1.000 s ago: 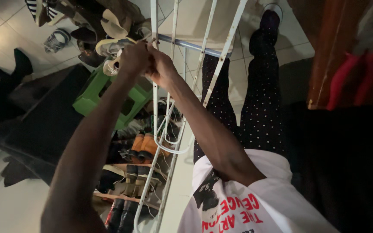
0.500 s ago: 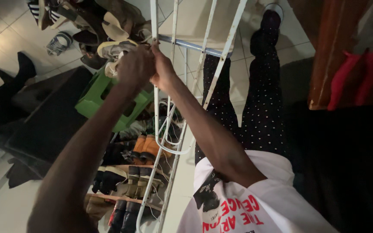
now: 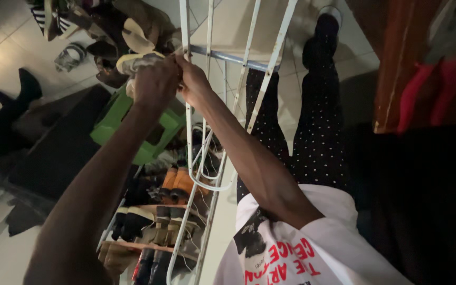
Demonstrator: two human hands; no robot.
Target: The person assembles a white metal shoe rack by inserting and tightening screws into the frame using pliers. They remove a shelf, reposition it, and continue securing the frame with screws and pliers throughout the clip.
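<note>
Fingers of the left hand (image 3: 157, 84) curled together, closed around a thin white bar of the white wire rack (image 3: 202, 158), near its far end. Fingers of the right hand (image 3: 193, 84) also curled, clamped on the same bar just beside the left hand, both hands touching each other. Exact grip of the fingertips hidden behind the knuckles. Both forearms stretched from the near side toward the rack.

Rack standing upright in the middle of the scene, with a grey crossbar (image 3: 233, 57) at the far end. Behind and left of the rack, rows of shoes (image 3: 170, 211) on low shelves, some orange, some dark. Green plastic crate (image 3: 133, 126) just under the left hand. More shoes in a loose pile (image 3: 112, 37) far left, on pale floor tiles. On the right, legs in dark dotted trousers (image 3: 317, 132); white printed shirt (image 3: 302, 248) near the bottom edge.
</note>
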